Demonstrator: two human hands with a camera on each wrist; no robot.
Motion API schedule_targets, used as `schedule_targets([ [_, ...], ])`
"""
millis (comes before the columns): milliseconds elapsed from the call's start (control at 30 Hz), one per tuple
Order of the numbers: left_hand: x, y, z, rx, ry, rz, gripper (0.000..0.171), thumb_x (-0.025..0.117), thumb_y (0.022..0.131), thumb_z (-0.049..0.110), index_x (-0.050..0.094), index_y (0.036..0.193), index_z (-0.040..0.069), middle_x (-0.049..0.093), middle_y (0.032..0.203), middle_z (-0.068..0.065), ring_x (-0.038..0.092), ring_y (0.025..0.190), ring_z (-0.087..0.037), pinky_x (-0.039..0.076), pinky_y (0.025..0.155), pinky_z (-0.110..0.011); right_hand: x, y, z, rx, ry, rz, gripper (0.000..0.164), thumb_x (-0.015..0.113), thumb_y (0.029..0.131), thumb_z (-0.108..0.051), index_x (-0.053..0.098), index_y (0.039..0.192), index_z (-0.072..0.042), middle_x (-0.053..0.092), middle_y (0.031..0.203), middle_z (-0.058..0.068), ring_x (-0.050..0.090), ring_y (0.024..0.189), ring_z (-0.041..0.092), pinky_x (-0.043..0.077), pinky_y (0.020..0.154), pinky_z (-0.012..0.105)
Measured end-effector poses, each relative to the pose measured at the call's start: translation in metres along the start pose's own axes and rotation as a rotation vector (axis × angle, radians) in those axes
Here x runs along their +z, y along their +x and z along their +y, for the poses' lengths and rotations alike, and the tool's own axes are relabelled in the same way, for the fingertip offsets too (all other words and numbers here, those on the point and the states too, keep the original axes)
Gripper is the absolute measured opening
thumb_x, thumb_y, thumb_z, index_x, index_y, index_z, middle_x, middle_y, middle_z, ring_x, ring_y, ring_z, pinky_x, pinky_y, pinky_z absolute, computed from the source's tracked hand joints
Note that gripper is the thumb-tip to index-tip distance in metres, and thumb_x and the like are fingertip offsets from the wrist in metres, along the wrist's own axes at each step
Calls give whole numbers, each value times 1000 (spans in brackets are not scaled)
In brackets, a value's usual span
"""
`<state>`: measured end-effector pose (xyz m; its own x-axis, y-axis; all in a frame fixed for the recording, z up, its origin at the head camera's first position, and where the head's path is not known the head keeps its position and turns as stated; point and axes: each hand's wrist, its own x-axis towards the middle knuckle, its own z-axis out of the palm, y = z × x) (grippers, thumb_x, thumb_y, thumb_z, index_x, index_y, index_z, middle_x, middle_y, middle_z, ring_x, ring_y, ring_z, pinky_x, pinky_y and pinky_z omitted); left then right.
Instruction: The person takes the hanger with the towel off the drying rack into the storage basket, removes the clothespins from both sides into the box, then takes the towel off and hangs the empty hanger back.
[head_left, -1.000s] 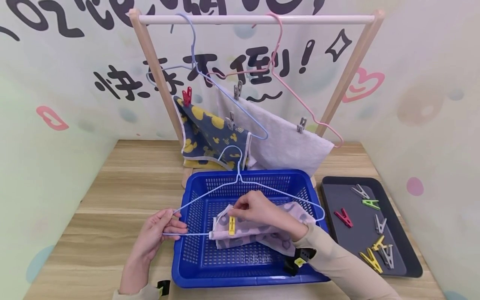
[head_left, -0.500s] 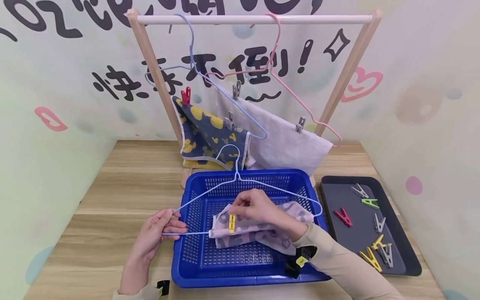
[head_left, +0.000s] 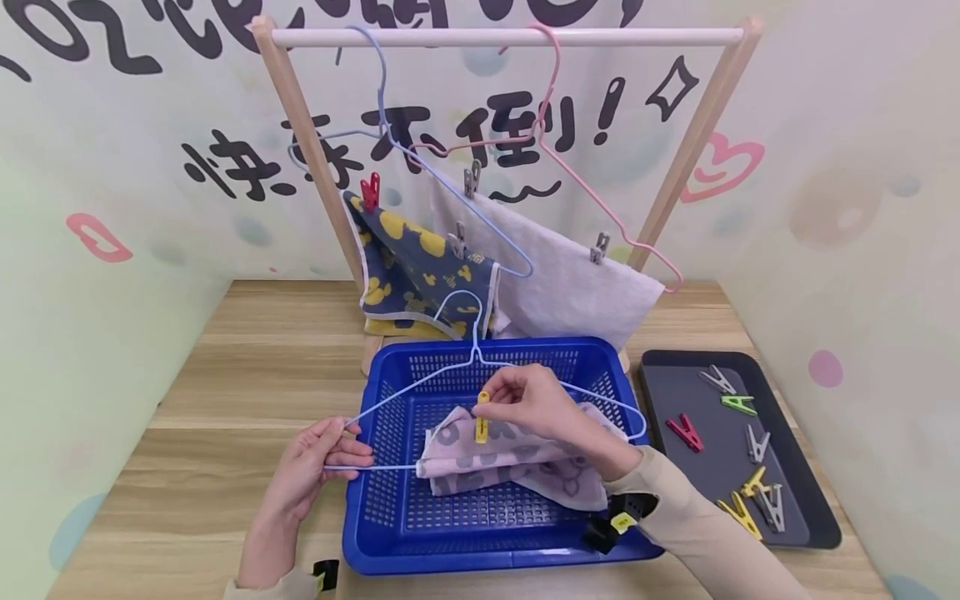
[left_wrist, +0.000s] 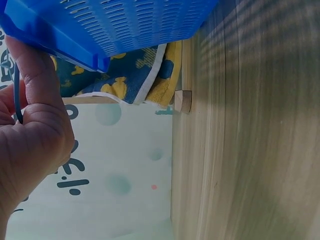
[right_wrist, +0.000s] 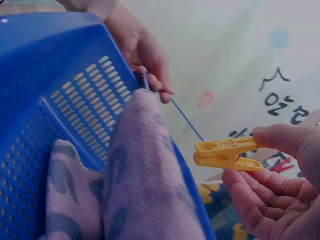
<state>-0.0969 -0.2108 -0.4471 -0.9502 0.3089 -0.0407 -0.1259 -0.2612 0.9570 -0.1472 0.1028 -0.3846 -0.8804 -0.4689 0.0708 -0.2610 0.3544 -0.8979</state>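
My left hand (head_left: 318,458) holds the left end of a light blue clothes hanger (head_left: 408,388) over the blue basket's left rim. The hanger's hook stands toward the rack. A pink-and-grey patterned towel (head_left: 480,477) lies folded over the hanger's lower bar, inside the basket (head_left: 435,564). Above the towel, my right hand (head_left: 540,406) pinches a yellow clothespin (right_wrist: 227,154) between thumb and fingers. In the right wrist view the clothespin is apart from the towel. The left wrist view shows my left thumb and fingers at the hanger's wire (left_wrist: 17,95).
A wooden rack (head_left: 510,37) stands behind, with a blue hanger (head_left: 450,187) bearing a navy-and-yellow cloth (head_left: 412,262) and a pink hanger (head_left: 592,192) bearing a white towel (head_left: 570,283). A dark tray (head_left: 697,492) at right holds several clothespins.
My right hand has lifted the yellow clothespin off the towel, up and slightly right. The left hand and hanger have stayed nearly still.
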Motion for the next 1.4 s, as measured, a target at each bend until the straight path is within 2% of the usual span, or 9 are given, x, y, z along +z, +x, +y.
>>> schedule_targets([
  [200, 0, -1, 0, -21, 13, 13, 30, 33, 104, 20, 61, 94, 14, 72, 79, -1, 70, 72, -14, 56, 56, -21, -19, -12, 1, -39, -28, 27, 15, 77, 77, -9, 65, 81, -1, 63, 73, 2, 59, 62, 11, 53, 56, 23],
  [400, 0, -1, 1, -26, 21, 19, 30, 34, 104, 21, 61, 94, 14, 72, 79, -1, 70, 72, -13, 56, 56, -21, -39, -25, 3, -43, -91, 99, 16, 77, 76, -7, 66, 87, -1, 64, 75, 2, 60, 65, 12, 54, 58, 24],
  [667, -1, 0, 0, -30, 19, 14, 31, 34, 104, 22, 62, 93, 15, 72, 79, 0, 70, 71, -13, 56, 56, -21, -65, -41, 10, -17, -67, 204, 16, 74, 78, -2, 65, 90, 4, 64, 77, 8, 61, 67, 11, 54, 59, 22],
  [867, 0, -1, 2, -27, 2, 7, 31, 34, 104, 21, 62, 93, 15, 72, 79, -1, 70, 71, -13, 55, 56, -20, -87, -56, 14, 29, -142, 292, 15, 71, 82, -5, 65, 92, 4, 66, 81, 10, 61, 71, 8, 54, 65, 19],
  [1000, 1, -1, 3, -21, 3, 5, 31, 34, 104, 21, 63, 93, 15, 72, 79, -1, 70, 71, -13, 55, 56, -20, -100, -67, 20, 58, -133, 365, 17, 69, 84, -4, 64, 97, 7, 66, 83, 12, 62, 68, 7, 54, 62, 19],
  [1233, 1, -1, 5, -18, 2, 2, 31, 34, 104, 20, 62, 94, 14, 72, 80, -1, 70, 71, -13, 55, 56, -20, -120, -86, 39, 168, -123, 467, 25, 68, 87, -10, 61, 102, 9, 63, 79, -2, 62, 65, 4, 55, 59, 21],
  [1400, 2, -1, 6, -25, -1, 0, 30, 34, 104, 21, 62, 94, 14, 72, 80, -1, 70, 71, -13, 55, 56, -20, -130, -100, 52, 276, -188, 483, 33, 68, 88, -23, 61, 103, 5, 66, 83, 5, 63, 66, 6, 55, 60, 21],
])
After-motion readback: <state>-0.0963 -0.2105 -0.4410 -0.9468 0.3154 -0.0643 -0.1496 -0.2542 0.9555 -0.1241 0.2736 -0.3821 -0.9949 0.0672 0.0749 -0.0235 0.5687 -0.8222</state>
